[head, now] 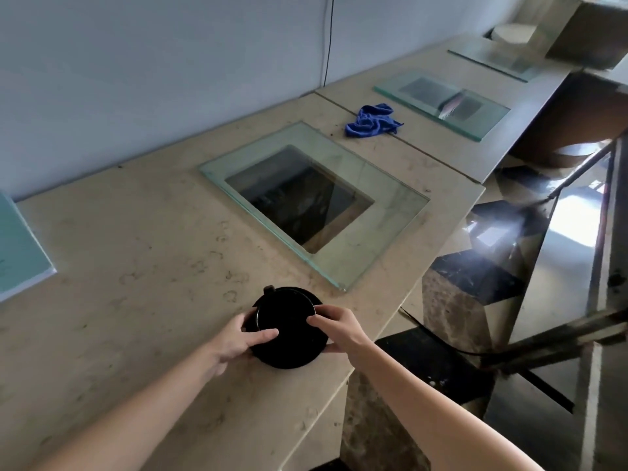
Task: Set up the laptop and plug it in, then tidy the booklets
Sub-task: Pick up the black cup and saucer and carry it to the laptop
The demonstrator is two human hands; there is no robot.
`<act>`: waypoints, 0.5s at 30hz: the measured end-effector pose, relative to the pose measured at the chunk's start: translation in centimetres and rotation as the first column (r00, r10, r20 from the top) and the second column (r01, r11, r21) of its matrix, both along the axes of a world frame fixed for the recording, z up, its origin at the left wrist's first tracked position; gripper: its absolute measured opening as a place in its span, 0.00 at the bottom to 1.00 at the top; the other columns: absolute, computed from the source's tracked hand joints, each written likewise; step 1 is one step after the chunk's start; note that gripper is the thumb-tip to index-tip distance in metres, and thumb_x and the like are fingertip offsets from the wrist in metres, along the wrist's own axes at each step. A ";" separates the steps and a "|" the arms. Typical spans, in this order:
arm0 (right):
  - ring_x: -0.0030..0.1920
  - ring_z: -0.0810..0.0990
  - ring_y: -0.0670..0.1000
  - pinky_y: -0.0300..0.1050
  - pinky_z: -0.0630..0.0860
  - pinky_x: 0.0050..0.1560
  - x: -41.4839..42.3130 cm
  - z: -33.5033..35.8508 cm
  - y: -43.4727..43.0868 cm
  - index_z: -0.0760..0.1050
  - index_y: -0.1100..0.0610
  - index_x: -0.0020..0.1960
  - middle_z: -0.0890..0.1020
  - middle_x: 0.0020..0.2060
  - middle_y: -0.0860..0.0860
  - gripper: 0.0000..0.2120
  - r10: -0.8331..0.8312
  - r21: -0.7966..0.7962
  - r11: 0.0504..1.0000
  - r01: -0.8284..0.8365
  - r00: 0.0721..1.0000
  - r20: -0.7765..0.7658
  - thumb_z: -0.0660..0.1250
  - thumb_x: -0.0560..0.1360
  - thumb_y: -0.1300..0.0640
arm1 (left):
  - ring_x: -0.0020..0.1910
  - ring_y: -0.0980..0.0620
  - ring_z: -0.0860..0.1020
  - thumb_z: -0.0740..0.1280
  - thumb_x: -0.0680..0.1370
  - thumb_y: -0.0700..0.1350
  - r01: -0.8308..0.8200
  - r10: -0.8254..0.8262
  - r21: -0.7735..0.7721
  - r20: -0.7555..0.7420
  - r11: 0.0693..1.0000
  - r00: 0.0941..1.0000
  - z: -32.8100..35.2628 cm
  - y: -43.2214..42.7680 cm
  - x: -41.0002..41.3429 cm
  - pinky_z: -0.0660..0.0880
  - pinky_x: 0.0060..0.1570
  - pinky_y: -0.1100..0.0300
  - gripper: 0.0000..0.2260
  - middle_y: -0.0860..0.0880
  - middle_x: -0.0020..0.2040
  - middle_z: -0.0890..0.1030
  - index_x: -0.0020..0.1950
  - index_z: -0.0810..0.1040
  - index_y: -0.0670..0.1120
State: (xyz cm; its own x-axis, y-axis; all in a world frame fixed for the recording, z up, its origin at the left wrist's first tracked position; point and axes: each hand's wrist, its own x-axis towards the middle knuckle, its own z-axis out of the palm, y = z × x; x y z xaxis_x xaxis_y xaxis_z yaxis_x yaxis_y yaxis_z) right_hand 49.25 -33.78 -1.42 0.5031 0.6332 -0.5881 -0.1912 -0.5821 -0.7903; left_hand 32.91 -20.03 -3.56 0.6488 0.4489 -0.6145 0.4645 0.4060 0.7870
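Beige counter: both hands grip round black object.

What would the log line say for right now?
left hand + right hand: holding black round object | on counter | laptop: not visible

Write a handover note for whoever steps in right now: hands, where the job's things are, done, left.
Left hand: gripping the left side of the round black object near the counter's front edge.
Right hand: gripping its right side.
No laptop in view; light booklet lies at the counter's far left edge.
Blue cloth lies beyond the nearest glass panel.
Done: nothing visible.
Left: set up laptop, plug in, tidy booklets.
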 end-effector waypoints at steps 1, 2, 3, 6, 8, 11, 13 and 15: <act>0.46 0.83 0.47 0.49 0.83 0.45 -0.3 0.0 0.5 0.80 0.47 0.49 0.84 0.49 0.51 0.08 0.012 0.006 1.000 -0.012 1.000 -0.003 0.68 0.71 0.56 | 0.64 0.48 0.72 0.81 0.43 0.59 -0.047 0.047 0.003 0.015 0.999 0.999 0.2 0.0 -0.6 0.71 0.64 0.50 0.55 0.48 0.65 0.73 0.67 0.67 0.48; 0.47 0.83 0.47 0.50 0.83 0.45 -0.7 -0.1 1.0 0.79 0.49 0.52 0.83 0.50 0.51 0.10 0.027 0.007 1.000 -0.027 1.000 -0.004 0.68 0.71 0.56 | 0.63 0.49 0.71 0.81 0.42 0.58 -0.094 0.094 0.001 0.029 0.996 0.995 0.5 0.0 -1.2 0.73 0.61 0.50 0.53 0.49 0.64 0.72 0.65 0.67 0.51; 0.48 0.83 0.48 0.51 0.83 0.45 -1.1 -0.1 1.6 0.79 0.51 0.54 0.83 0.51 0.51 0.12 0.042 0.008 0.999 -0.042 0.999 -0.005 0.68 0.70 0.56 | 0.62 0.49 0.71 0.80 0.44 0.56 -0.139 0.139 0.002 0.038 0.990 0.990 0.8 0.0 -1.9 0.75 0.56 0.52 0.50 0.50 0.63 0.70 0.63 0.66 0.52; 0.49 0.82 0.48 0.50 0.84 0.44 -2.8 0.1 3.3 0.76 0.51 0.57 0.81 0.54 0.51 0.17 0.101 0.017 0.995 -0.101 0.995 -0.011 0.69 0.69 0.55 | 0.60 0.47 0.73 0.81 0.40 0.56 -0.253 0.253 -0.012 0.053 0.967 0.966 1.7 0.3 -4.6 0.77 0.48 0.53 0.56 0.52 0.61 0.71 0.66 0.62 0.52; 0.50 0.82 0.48 0.48 0.84 0.42 -4.4 0.6 4.5 0.75 0.51 0.57 0.81 0.55 0.51 0.17 0.153 0.029 0.988 -0.152 0.988 -0.023 0.69 0.69 0.55 | 0.59 0.44 0.76 0.81 0.39 0.59 -0.323 0.323 -0.021 0.033 0.946 0.946 2.1 0.5 -6.9 0.78 0.51 0.49 0.58 0.50 0.59 0.74 0.67 0.64 0.49; 0.51 0.81 0.48 0.47 0.83 0.42 -7.6 1.7 6.1 0.75 0.51 0.57 0.80 0.56 0.51 0.15 0.249 0.037 0.968 -0.248 0.968 -0.022 0.68 0.70 0.56 | 0.52 0.46 0.81 0.80 0.37 0.62 -0.388 0.389 -0.026 0.052 0.921 0.920 3.3 0.1 -11.1 0.81 0.39 0.55 0.53 0.49 0.54 0.81 0.60 0.73 0.49; 0.51 0.80 0.48 0.48 0.83 0.45 -10.2 2.5 7.1 0.75 0.50 0.56 0.80 0.56 0.51 0.14 0.314 0.037 0.949 -0.313 0.949 -0.014 0.67 0.70 0.56 | 0.51 0.48 0.82 0.80 0.40 0.63 -0.427 0.427 -0.015 0.050 0.904 0.903 4.1 -0.2 -14.4 0.80 0.37 0.57 0.51 0.49 0.55 0.81 0.61 0.73 0.48; 0.51 0.80 0.47 0.47 0.83 0.43 -13.4 3.4 7.8 0.75 0.50 0.55 0.79 0.57 0.51 0.14 0.380 0.042 0.925 -0.379 0.925 -0.017 0.67 0.70 0.56 | 0.50 0.51 0.82 0.80 0.42 0.63 -0.463 0.462 -0.001 0.053 0.886 0.885 5.0 -0.8 -18.0 0.81 0.40 0.55 0.52 0.49 0.57 0.80 0.62 0.73 0.47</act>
State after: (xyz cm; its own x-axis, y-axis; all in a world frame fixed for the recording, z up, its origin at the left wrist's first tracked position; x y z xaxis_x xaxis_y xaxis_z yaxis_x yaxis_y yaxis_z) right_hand 35.89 -25.98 1.98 0.2067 0.7956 -0.5695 0.0183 -0.5851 -0.8107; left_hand 14.90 -20.85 1.42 0.3959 0.7124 -0.5794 0.1856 0.5559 0.8103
